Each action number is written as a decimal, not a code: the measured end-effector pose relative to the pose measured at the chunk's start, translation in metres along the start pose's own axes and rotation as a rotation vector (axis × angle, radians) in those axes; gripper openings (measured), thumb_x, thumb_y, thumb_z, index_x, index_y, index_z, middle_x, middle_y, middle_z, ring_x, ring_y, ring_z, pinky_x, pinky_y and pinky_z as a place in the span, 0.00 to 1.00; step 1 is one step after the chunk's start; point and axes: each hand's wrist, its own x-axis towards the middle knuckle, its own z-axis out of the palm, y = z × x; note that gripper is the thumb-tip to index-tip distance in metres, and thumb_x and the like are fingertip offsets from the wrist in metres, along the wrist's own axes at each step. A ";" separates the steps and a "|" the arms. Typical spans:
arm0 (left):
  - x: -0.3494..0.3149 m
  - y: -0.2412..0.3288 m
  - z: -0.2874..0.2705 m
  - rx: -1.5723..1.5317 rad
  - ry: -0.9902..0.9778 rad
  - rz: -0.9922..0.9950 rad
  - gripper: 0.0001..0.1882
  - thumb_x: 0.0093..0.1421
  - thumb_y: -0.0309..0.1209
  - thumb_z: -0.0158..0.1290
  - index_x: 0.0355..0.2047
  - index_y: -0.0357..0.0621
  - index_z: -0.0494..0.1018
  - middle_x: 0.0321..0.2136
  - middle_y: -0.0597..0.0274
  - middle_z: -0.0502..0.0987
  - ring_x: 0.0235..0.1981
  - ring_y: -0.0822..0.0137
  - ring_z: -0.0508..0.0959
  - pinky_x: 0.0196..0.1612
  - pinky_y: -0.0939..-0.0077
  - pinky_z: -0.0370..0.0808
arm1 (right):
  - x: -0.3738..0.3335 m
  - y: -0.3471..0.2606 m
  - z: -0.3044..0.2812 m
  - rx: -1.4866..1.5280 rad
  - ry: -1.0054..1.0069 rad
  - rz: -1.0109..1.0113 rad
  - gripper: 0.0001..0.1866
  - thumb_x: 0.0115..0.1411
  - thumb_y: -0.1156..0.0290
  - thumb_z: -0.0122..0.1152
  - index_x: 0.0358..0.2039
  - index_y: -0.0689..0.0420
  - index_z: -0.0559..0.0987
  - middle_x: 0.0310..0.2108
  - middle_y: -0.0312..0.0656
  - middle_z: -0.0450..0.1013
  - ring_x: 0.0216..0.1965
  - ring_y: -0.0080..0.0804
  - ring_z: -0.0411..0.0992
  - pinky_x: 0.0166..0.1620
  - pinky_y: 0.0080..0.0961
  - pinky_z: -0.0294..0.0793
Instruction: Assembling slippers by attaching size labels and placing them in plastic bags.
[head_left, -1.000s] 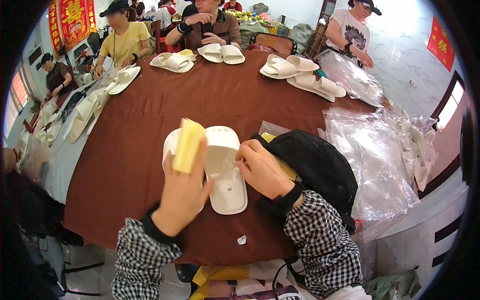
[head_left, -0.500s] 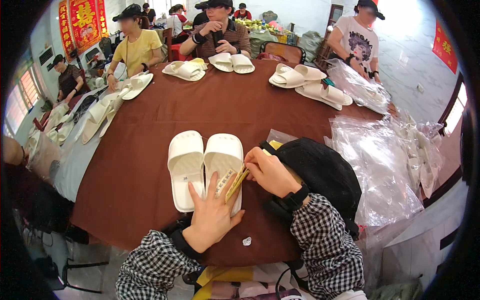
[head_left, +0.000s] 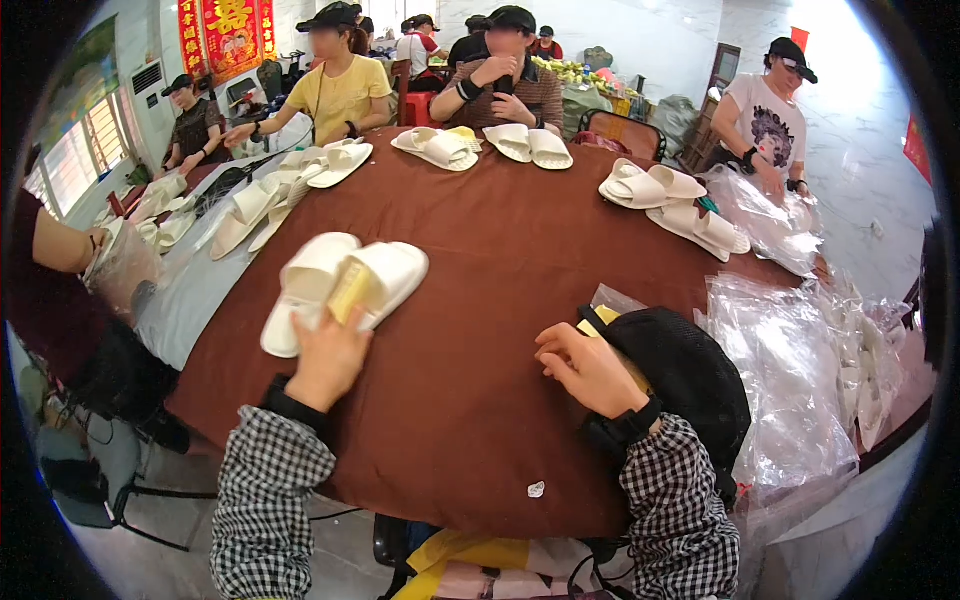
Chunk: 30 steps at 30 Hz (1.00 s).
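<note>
Bright light fills a barred window at left, a red poster hangs upper left, a pale veined wall spans the upper right, and grey floor shows lower left, beside the brown-covered table.

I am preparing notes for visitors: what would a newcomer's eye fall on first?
Probably the pair of white slide sandals left of centre against the brown tablecloth, the left hand holding a yellow bundle over them. Then the black bag beside the right hand and shiny clear plastic bags farther right.
</note>
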 end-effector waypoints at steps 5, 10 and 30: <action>0.044 -0.088 0.035 -0.011 0.039 -0.198 0.24 0.66 0.42 0.47 0.61 0.50 0.63 0.39 0.46 0.80 0.47 0.45 0.77 0.57 0.31 0.58 | -0.003 -0.005 -0.003 -0.101 -0.081 -0.044 0.11 0.66 0.73 0.53 0.47 0.62 0.73 0.38 0.46 0.78 0.37 0.36 0.79 0.43 0.29 0.77; 0.087 -0.251 0.140 0.005 0.066 -0.379 0.26 0.64 0.28 0.43 0.63 0.47 0.62 0.39 0.43 0.79 0.39 0.45 0.78 0.49 0.44 0.68 | -0.012 -0.035 0.002 -0.037 -0.096 -0.197 0.13 0.65 0.67 0.53 0.46 0.62 0.72 0.39 0.53 0.76 0.42 0.53 0.76 0.44 0.42 0.76; 0.075 -0.049 0.028 -0.589 0.370 0.117 0.21 0.70 0.25 0.40 0.63 0.36 0.63 0.61 0.47 0.68 0.63 0.53 0.67 0.65 0.66 0.61 | -0.317 -0.068 -0.175 -1.060 0.581 0.487 0.45 0.46 0.74 0.70 0.66 0.49 0.64 0.67 0.48 0.56 0.69 0.51 0.50 0.68 0.50 0.50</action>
